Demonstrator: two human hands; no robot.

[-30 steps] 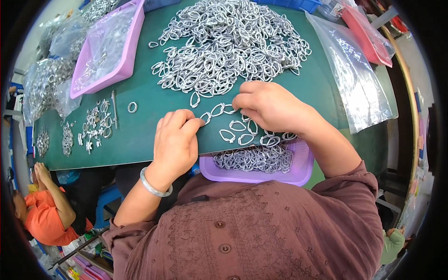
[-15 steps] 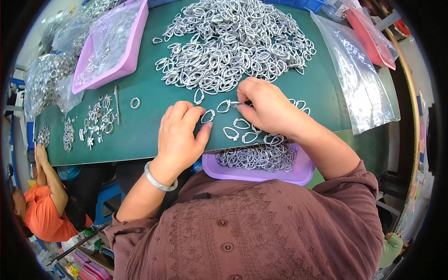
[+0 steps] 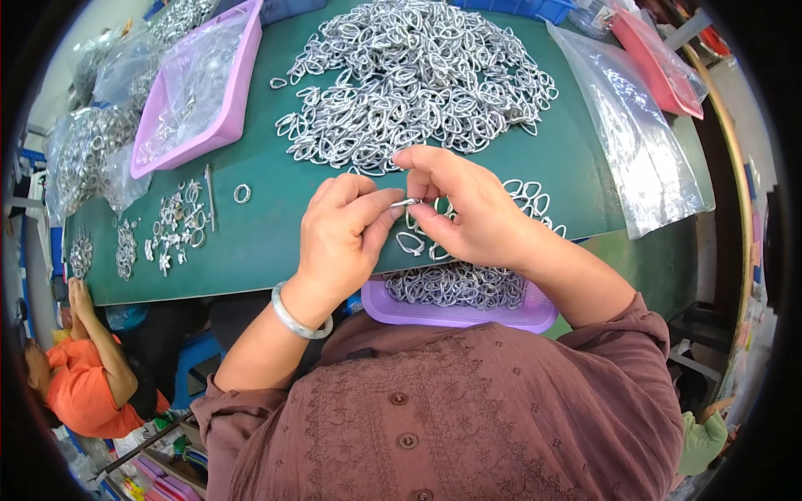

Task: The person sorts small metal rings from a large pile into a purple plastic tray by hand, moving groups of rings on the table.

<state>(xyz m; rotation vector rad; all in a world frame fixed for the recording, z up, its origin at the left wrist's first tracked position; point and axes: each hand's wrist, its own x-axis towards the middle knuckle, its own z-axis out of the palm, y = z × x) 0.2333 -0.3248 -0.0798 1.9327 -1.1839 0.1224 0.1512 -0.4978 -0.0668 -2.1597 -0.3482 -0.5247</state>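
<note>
My left hand and my right hand meet just in front of a large heap of silver oval rings. Between their fingertips a small silver ring is seen edge-on, pinched from the left and from the right. Whether a second ring is tucked in the right fingers cannot be made out. Several loose oval rings lie under and beside my right hand. More of them fill a purple basket at the table's near edge, against my body.
Small silver parts, a thin rod and a round ring lie on the green table at left. A pink tray with plastic bags stands far left, a clear bag right. A co-worker in orange sits at left.
My hands have come together; the left moved right, and its ring is now turned edge-on and touched by my right fingers. The ring beside the right fingertips no longer shows separately.
</note>
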